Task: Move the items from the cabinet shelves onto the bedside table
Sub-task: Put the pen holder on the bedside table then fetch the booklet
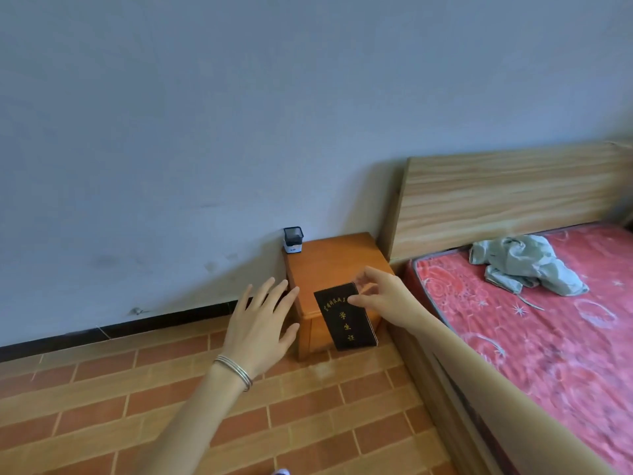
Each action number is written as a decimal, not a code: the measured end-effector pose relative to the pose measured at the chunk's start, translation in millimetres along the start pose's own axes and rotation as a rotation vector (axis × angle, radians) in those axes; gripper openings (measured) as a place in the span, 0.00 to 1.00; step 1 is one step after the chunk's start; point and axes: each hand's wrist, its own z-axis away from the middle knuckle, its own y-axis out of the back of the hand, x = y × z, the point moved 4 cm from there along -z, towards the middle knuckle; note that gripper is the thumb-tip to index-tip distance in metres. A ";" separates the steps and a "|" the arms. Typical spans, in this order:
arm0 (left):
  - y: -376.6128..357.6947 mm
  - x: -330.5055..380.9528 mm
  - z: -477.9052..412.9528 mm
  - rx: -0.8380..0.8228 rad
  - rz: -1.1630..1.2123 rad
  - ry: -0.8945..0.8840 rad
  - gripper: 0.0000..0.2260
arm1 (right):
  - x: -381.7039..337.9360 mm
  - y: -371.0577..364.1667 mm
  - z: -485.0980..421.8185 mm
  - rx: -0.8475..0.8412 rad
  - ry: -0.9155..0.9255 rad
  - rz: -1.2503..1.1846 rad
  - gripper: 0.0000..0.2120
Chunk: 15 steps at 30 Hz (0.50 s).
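A small orange wooden bedside table (329,262) stands against the wall beside the bed. On its back left corner sits a black mesh pen holder (293,239). My right hand (378,296) pinches the top right corner of a black booklet with gold characters (345,318), held in the air in front of the table's near edge. My left hand (260,323) hovers open with spread fingers just left of the table, holding nothing. Bangles circle my left wrist. No cabinet is in view.
A wooden bed with a tall headboard (507,197) and a red patterned mattress (534,323) fills the right side, with a crumpled grey-green cloth (524,262) on it. Brick-patterned floor (171,406) stretches left of the bed. A pale blue wall is behind.
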 end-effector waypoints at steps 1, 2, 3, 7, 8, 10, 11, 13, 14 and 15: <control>-8.6 -4.4 -13.5 -0.024 0.006 0.005 0.24 | 6.6 1.7 -16.1 -0.009 -0.007 -0.002 0.11; -18.3 -9.5 -26.5 -0.036 0.006 0.005 0.25 | 13.9 2.8 -32.8 -0.015 -0.015 -0.006 0.12; -27.4 -15.2 -39.1 -0.044 0.002 0.000 0.26 | 20.8 3.7 -49.6 -0.017 -0.021 -0.011 0.11; -61.5 -51.0 -105.7 -0.063 0.006 0.006 0.25 | 49.2 6.8 -130.5 -0.021 -0.047 -0.006 0.10; -70.8 -62.8 -125.4 -0.074 0.007 0.009 0.25 | 55.8 8.2 -153.7 -0.015 -0.060 -0.009 0.09; -88.8 -86.9 -165.8 -0.091 0.015 0.010 0.23 | 67.3 11.8 -201.5 0.014 -0.096 -0.031 0.08; -97.5 -97.4 -186.0 -0.095 0.025 0.012 0.22 | 73.0 14.1 -224.6 0.032 -0.123 -0.043 0.07; -115.8 -113.6 -223.4 -0.109 0.050 0.021 0.23 | 87.0 16.2 -268.8 0.052 -0.172 -0.059 0.06; -127.0 -120.7 -241.1 -0.122 0.054 0.018 0.23 | 95.6 15.9 -291.1 0.059 -0.190 -0.064 0.06; -139.7 -126.5 -257.6 -0.146 0.055 0.016 0.23 | 105.2 15.5 -312.4 0.064 -0.208 -0.067 0.06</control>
